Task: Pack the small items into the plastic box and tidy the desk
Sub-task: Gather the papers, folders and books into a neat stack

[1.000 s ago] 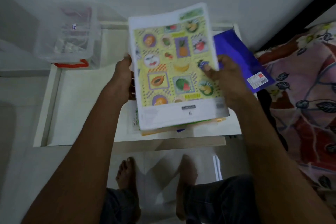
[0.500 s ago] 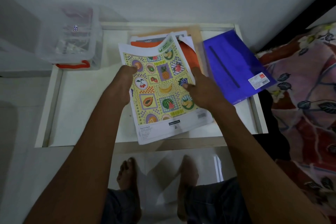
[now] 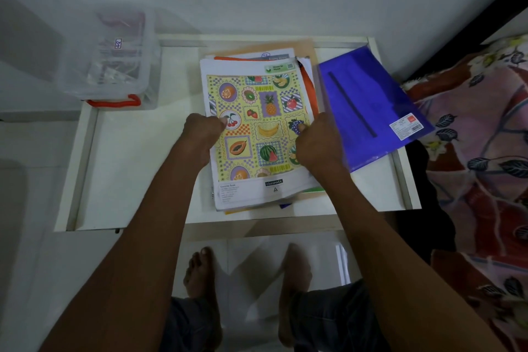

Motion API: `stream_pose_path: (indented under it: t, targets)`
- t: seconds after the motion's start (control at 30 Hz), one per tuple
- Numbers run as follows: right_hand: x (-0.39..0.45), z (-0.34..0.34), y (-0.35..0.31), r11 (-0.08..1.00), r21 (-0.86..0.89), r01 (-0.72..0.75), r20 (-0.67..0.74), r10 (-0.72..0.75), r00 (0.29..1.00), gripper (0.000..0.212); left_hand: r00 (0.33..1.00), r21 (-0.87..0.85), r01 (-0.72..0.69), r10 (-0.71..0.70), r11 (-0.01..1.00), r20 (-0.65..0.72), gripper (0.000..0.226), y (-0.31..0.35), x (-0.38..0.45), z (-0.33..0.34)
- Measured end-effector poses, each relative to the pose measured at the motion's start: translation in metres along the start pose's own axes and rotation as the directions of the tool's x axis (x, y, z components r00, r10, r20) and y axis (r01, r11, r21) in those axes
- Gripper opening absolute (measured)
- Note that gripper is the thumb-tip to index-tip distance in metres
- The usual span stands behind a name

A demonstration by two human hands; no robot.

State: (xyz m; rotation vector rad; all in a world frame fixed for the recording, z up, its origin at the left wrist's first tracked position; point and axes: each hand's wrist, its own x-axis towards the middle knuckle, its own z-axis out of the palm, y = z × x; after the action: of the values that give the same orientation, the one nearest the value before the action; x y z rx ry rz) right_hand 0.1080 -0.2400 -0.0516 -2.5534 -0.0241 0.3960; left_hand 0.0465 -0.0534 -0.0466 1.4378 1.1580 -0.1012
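A stack of notebooks [image 3: 257, 94] lies flat in the middle of the white desk [image 3: 134, 168]; the top one has a yellow cover with fruit pictures. My left hand [image 3: 201, 134] grips the stack's left edge, thumb on the cover. On the stack's right edge my right hand [image 3: 317, 143] holds it the same way, fingers curled under. A clear plastic box [image 3: 114, 60] with a red handle stands at the desk's back left corner, small items dimly visible inside. A blue plastic folder [image 3: 368, 103] lies to the right of the stack.
The desk has a raised rim and stands against a white wall. A bed with a floral cover [image 3: 480, 157] borders it on the right. My bare feet [image 3: 200, 271] stand on the pale tiled floor below the front edge.
The stack was held up and tilted a second ago; both hands have lowered it flat onto the desk and squared it up.
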Motion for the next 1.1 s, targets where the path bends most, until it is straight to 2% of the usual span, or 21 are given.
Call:
stream_pose_path:
  t: [0.1, 0.33, 0.43, 0.5, 0.6, 0.67, 0.73, 0.83, 0.93, 1.03, 1.1]
  targets:
    - [-0.005, 0.004, -0.001, 0.999, 0.023, -0.039, -0.019, 0.040, 0.999, 0.043, 0.998, 0.035, -0.055, 0.056, 0.998, -0.034, 0.023, -0.003, 0.002, 0.004]
    - [-0.007, 0.009, -0.001, 0.996, 0.032, -0.088, -0.051, 0.089, 0.995, 0.044, 0.967, 0.271, -0.137, 0.188, 0.953, -0.171, 0.048, -0.013, -0.002, 0.018]
    - [-0.008, 0.011, 0.000, 0.992, -0.116, -0.057, -0.074, 0.048, 0.996, 0.048, 0.960, 0.286, -0.144, 0.204, 0.947, -0.194, 0.054, -0.016, -0.002, 0.020]
    - [-0.008, 0.013, 0.000, 0.968, -0.241, -0.072, -0.120, 0.044, 0.992, 0.051, 0.956, 0.327, -0.169, 0.235, 0.930, -0.173, 0.055, -0.017, -0.002, 0.021]
    - [-0.008, 0.014, -0.002, 0.954, -0.263, -0.142, -0.166, 0.100, 0.981, 0.052, 0.952, 0.438, -0.226, 0.293, 0.870, -0.090, 0.053, -0.015, -0.004, 0.023]
    - [-0.008, 0.013, -0.002, 0.938, -0.320, -0.130, -0.156, 0.083, 0.984, 0.052, 0.951, 0.487, -0.257, 0.308, 0.835, -0.025, 0.054, -0.013, -0.004, 0.024]
    - [-0.008, 0.011, -0.001, 0.933, -0.346, -0.095, -0.136, 0.050, 0.989, 0.051, 0.951, 0.520, -0.280, 0.306, 0.807, 0.036, 0.063, -0.012, -0.005, 0.025]
    - [-0.006, 0.006, -0.001, 0.971, -0.203, -0.129, -0.120, 0.106, 0.987, 0.057, 0.943, 0.590, -0.306, 0.321, 0.747, 0.083, 0.075, -0.014, -0.005, 0.024]
    - [-0.002, 0.001, 0.000, 0.983, -0.071, -0.169, -0.090, 0.162, 0.983, 0.062, 0.932, 0.618, -0.314, 0.357, 0.721, 0.057, 0.072, -0.014, -0.005, 0.023]
    - [0.003, -0.003, 0.002, 0.983, -0.050, -0.176, -0.056, 0.174, 0.983, 0.065, 0.927, 0.557, -0.323, 0.375, 0.765, 0.022, 0.061, -0.013, -0.007, 0.023]
    - [0.005, -0.004, 0.003, 0.981, -0.023, -0.192, -0.044, 0.191, 0.981, 0.065, 0.939, 0.421, -0.312, 0.344, 0.852, 0.001, 0.052, -0.012, -0.005, 0.022]
